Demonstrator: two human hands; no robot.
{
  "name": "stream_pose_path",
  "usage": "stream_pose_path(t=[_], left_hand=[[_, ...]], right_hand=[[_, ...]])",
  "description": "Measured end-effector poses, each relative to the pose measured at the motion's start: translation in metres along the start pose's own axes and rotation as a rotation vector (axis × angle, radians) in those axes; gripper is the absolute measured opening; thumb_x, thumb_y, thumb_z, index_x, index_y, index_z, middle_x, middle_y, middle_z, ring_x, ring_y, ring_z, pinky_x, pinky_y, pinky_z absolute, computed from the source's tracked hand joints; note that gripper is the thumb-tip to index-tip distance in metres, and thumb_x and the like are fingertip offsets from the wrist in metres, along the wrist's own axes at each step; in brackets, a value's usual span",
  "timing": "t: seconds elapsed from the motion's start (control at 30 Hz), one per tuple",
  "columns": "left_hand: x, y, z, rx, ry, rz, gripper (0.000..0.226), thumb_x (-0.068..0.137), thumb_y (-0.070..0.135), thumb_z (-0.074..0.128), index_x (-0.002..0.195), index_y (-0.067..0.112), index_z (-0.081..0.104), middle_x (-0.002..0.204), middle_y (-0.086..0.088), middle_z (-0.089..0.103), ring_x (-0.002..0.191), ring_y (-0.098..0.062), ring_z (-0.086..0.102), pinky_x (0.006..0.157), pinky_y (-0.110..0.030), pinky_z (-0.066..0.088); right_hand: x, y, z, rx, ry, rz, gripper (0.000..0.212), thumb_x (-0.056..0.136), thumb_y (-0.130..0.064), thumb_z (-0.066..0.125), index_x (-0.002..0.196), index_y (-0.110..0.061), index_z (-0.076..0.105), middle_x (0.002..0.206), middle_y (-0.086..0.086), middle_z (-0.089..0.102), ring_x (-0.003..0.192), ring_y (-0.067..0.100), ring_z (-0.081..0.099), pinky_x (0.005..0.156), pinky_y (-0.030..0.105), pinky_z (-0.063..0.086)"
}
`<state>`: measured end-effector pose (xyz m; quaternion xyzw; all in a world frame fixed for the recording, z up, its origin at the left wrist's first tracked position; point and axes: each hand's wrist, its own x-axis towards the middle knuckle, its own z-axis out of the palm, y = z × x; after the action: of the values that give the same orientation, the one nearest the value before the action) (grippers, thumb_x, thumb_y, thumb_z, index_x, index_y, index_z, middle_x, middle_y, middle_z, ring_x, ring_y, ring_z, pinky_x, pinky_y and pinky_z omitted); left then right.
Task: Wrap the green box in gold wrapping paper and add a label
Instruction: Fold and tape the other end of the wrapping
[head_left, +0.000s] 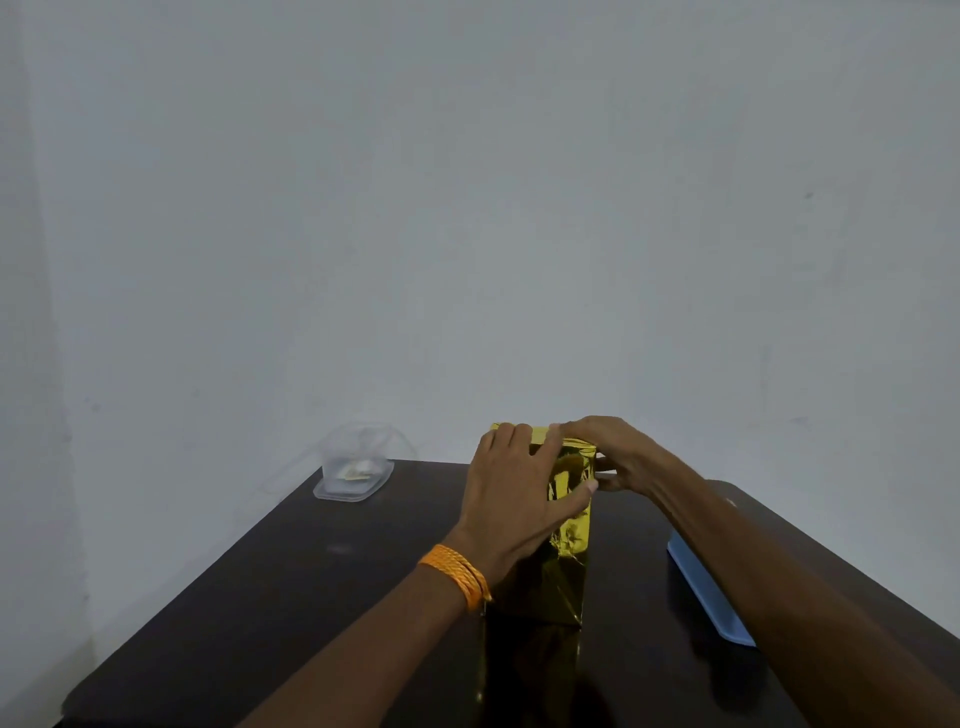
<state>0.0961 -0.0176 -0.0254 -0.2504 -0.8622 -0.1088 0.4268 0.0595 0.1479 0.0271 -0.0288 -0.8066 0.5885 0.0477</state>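
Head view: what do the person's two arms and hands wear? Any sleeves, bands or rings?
No sleeves show: both forearms are bare. The left wrist carries an orange braided band, wound in several strands. On the right arm and right hand I see no band, watch or ring.

- Upright at the middle of the table (260, 597): wrapped box (569, 551).
- Flat against its left face: left hand (511, 501).
- At its top right edge: right hand (610, 452).
- At the far left corner: container (353, 480).
- Right of the box: tray (709, 595).
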Motion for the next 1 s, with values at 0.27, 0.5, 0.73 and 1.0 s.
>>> stream_pose_path(t=[0.27,0.5,0.73,1.0], left_hand=[[0.056,-0.028,-0.021,-0.583,-0.028,-0.55,0.043,0.092,0.042,0.06,0.127,0.019,0.053,0.117,-0.005,0.064,0.105,-0.024,0.062,0.089,-0.038,0.051],[0.077,-0.042,0.001,-1.151,-0.382,-0.846,0.041,0.08,0.012,0.081,0.115,0.004,0.06,0.119,-0.017,0.061,0.106,-0.03,0.064,0.084,-0.038,0.06],[0.076,-0.045,0.011,-1.224,-0.336,-0.872,0.027,0.095,0.001,0.061,0.121,0.005,0.065,0.12,-0.014,0.062,0.1,-0.021,0.065,0.068,-0.022,0.057],[0.071,-0.05,0.015,-1.206,-0.406,-0.799,0.03,0.089,0.015,0.073,0.117,0.011,0.064,0.116,-0.014,0.065,0.102,-0.028,0.069,0.085,-0.035,0.06]], right_hand=[[0.001,0.006,-0.001,0.023,-0.013,-0.022,0.036,0.081,-0.039,0.079,0.101,-0.012,0.068,0.109,0.006,0.063,0.099,0.022,0.06,0.083,0.038,0.053],[0.004,0.011,0.0,0.074,0.004,-0.021,0.042,0.082,-0.039,0.078,0.108,-0.008,0.067,0.108,0.009,0.066,0.091,0.02,0.062,0.073,0.034,0.051],[0.003,0.012,0.001,0.093,-0.021,-0.008,0.048,0.08,-0.042,0.079,0.115,-0.011,0.067,0.111,0.009,0.064,0.089,0.02,0.062,0.069,0.032,0.05],[0.001,0.012,0.002,0.096,-0.005,0.0,0.049,0.081,-0.044,0.078,0.115,-0.01,0.068,0.106,0.007,0.065,0.092,0.019,0.061,0.069,0.031,0.05]])
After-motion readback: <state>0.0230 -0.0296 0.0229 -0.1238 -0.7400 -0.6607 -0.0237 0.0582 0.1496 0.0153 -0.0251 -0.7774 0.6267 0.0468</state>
